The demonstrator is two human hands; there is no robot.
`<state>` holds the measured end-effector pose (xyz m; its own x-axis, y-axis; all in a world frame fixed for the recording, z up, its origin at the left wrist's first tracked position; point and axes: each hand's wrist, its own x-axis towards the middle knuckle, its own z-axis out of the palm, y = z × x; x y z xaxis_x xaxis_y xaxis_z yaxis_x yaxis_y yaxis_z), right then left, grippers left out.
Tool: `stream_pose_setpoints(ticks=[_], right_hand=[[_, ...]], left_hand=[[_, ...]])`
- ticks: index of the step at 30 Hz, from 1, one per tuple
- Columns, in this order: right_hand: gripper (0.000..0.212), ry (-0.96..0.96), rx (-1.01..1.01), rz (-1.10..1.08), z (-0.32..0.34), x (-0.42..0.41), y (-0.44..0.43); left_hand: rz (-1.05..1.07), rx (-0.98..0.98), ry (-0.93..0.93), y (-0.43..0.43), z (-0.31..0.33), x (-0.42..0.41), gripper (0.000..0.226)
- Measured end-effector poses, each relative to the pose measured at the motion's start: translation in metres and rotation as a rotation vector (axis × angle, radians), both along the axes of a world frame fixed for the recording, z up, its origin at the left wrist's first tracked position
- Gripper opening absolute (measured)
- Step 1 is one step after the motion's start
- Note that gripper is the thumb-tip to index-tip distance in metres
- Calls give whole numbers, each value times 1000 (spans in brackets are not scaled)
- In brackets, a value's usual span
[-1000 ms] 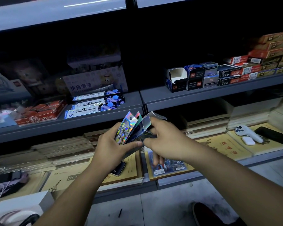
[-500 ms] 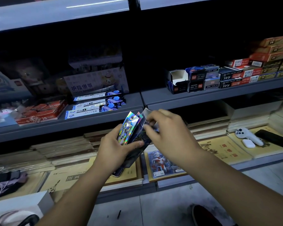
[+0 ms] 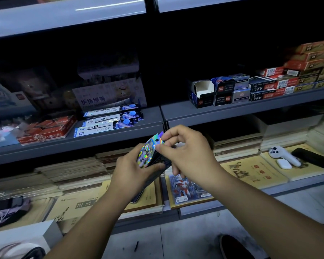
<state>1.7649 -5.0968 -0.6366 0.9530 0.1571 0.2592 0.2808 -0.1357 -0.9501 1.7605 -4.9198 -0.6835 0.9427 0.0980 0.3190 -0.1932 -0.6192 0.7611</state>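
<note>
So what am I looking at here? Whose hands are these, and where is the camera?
There is no machine here. These are a person's two bare hands, filmed by one camera worn on the head, looking forward and down at shop shelves. The left hand has a fan of shiny packets in its grip, and the right hand pinches the top of one. On the bottom shelf lie yellow booklets, a loose packet, a white controller and a black phone. The middle shelf carries small boxes.
</note>
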Motion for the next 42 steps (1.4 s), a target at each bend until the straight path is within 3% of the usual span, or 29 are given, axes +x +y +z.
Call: stream_pose_setpoints(ticks=[5, 8, 16, 19, 21, 25, 33, 36, 42], right_hand=[[26, 111, 209, 120, 2, -2, 2], [23, 146, 272, 164, 2, -3, 2], [7, -1, -6, 79, -3, -2, 3], [23, -184, -306, -44, -9, -1, 5], [32, -235, -365, -92, -11, 1, 6], [32, -262, -217, -186, -5, 8, 1], [15, -73, 435, -299, 23, 32, -44], [6, -47, 506, -283, 23, 38, -52], [9, -89, 463, -334, 21, 43, -57]], left_hand=[[-9, 14, 0, -1, 0, 0, 34], [-29, 29, 10, -1, 0, -2, 32], [-23, 61, -1, -3, 1, -3, 32], [-33, 69, -11, -5, 2, -4, 34], [-25, 68, -12, -7, 2, -4, 34], [-13, 55, -14, -8, 3, -4, 34], [51, -65, 50, 3, 1, 1, 38], [51, -135, 47, 7, 1, 5, 37], [71, -242, 81, 16, -6, 11, 37]])
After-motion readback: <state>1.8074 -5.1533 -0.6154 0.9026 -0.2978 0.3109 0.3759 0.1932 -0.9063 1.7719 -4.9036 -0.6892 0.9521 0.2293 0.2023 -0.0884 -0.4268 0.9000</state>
